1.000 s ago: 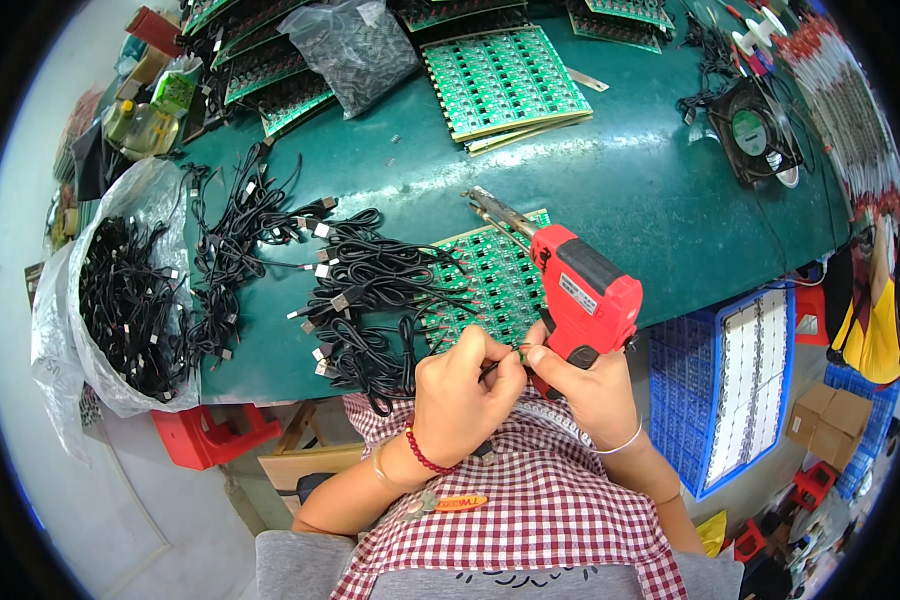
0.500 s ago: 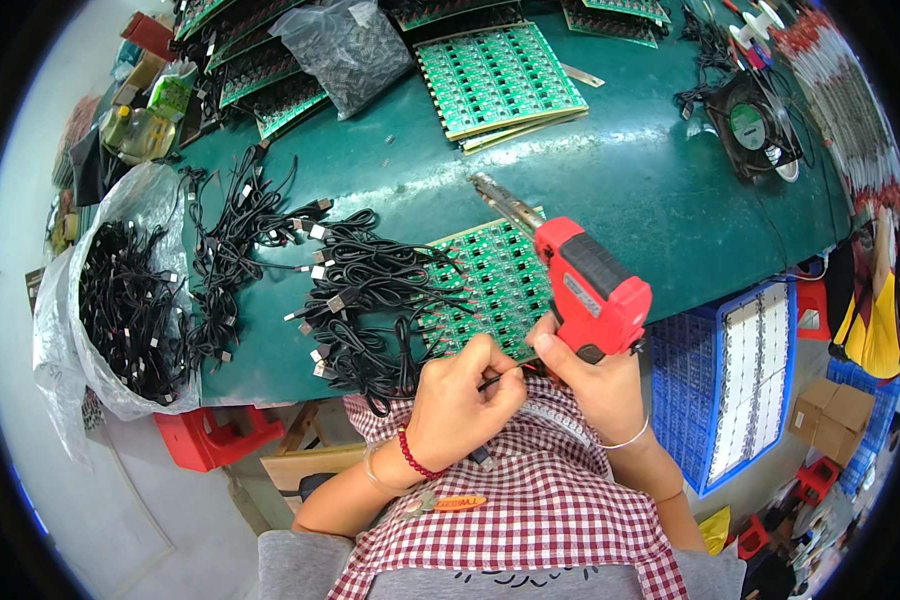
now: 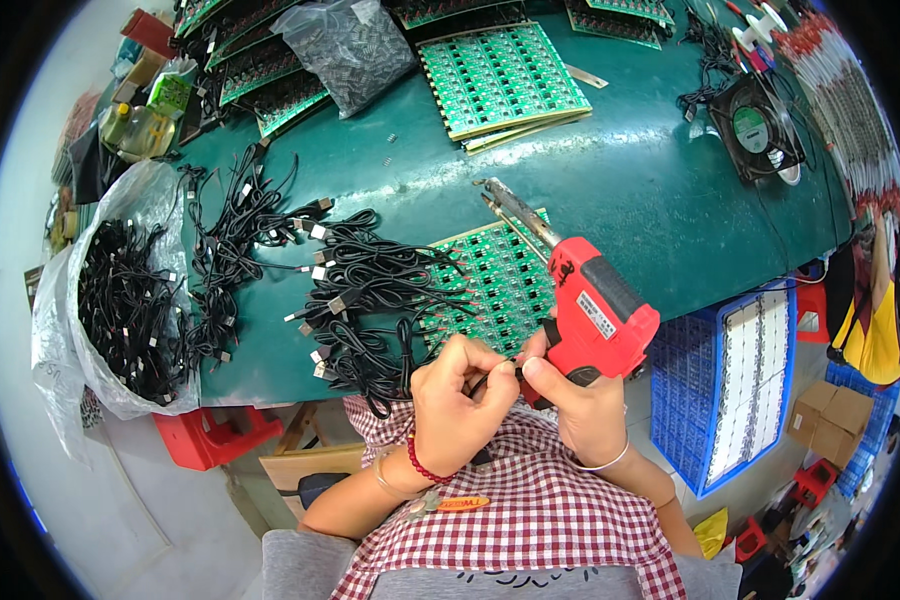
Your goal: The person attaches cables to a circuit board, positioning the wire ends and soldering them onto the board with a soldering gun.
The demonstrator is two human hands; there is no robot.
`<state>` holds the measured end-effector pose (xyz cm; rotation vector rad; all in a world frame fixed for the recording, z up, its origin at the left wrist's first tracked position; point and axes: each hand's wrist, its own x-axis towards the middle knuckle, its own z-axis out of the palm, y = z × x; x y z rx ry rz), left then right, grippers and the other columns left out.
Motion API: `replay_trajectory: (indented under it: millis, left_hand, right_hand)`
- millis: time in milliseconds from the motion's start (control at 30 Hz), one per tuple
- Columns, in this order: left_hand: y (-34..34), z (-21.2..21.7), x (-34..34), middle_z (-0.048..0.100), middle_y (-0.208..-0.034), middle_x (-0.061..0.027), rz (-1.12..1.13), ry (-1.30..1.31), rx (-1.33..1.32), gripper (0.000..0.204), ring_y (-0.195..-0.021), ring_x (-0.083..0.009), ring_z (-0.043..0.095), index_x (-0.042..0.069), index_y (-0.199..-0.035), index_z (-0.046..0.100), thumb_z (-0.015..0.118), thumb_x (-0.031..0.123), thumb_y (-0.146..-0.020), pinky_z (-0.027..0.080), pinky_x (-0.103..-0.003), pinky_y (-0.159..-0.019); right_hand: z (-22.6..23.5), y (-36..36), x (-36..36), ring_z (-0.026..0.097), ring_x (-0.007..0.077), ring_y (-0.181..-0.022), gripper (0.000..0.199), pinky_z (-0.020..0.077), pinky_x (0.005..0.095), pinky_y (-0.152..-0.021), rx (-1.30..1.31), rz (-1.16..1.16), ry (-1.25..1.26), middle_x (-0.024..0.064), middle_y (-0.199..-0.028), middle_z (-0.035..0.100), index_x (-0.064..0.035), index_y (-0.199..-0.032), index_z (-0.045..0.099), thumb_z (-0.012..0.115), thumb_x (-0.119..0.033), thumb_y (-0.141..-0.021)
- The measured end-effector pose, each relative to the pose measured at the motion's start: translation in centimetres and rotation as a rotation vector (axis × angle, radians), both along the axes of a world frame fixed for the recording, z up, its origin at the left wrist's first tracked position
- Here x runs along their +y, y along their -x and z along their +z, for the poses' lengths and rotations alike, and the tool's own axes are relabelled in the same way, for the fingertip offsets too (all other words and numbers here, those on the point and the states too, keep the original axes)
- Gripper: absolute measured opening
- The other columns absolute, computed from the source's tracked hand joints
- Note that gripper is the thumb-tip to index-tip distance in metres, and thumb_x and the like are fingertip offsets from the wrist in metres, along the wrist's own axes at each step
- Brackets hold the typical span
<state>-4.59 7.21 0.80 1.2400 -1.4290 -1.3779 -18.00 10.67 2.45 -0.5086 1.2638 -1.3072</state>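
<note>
My right hand [image 3: 590, 402] is closed around a red and black soldering gun [image 3: 602, 310], whose long metal tip points up and away to the left over a green circuit board panel [image 3: 490, 270]. Just left of it, my left hand [image 3: 460, 400] pinches the end of a thin black cable [image 3: 478, 385]. The thumb and forefinger of both hands nearly meet at the cable's end, so its wires are mostly hidden. Bundled black USB cables [image 3: 355, 275] lie left of the panel, some of their red wire ends resting on the board.
A clear plastic bag [image 3: 60, 340] of more cables stands at the left. Stacked green panels [image 3: 510, 75] and a grey bag of small parts [image 3: 345, 55] lie at the back. A black fan [image 3: 755, 128] sits at the far right; a blue crate [image 3: 685, 400] stands beside the table.
The soldering gun has turned in my right hand, showing its labelled side, and shifted slightly down and right. My hands have drawn closer together at the cable's end.
</note>
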Motion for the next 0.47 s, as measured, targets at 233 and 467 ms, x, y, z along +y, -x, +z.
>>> replay_trajectory:
  millis: [233, 467]
  left_hand:
    - [-0.1, 0.4, 0.2, 0.061, -0.072, -0.0035, -0.051, 0.13, -0.095, 0.014, -0.058, -0.0016, 0.048, 0.001, -0.081, 0.051, 0.065, -0.003, -0.08, 0.038, -0.018, -0.049]
    - [0.0, 0.0, 0.2, 0.06, -0.068, -0.0037, -0.059, 0.222, -0.094, 0.014, -0.055, -0.0037, 0.049, 0.0, -0.08, 0.051, 0.064, -0.004, -0.079, 0.037, -0.019, -0.046]
  right_hand:
    - [0.8, 0.2, -0.5, 0.051, 0.0062, -0.07, 0.008, 0.0418, 0.0222, -0.061, -0.074, 0.011, -0.044, -0.0008, -0.079, 0.056, -0.0011, -0.093, 0.059, 0.064, -0.001, -0.086]
    - [0.2, 0.7, -0.5, 0.055, 0.0088, -0.075, 0.024, 0.0458, 0.0249, -0.065, -0.085, 0.052, -0.013, 0.0016, -0.088, 0.059, -0.0007, -0.108, 0.055, 0.062, 0.0, -0.085]
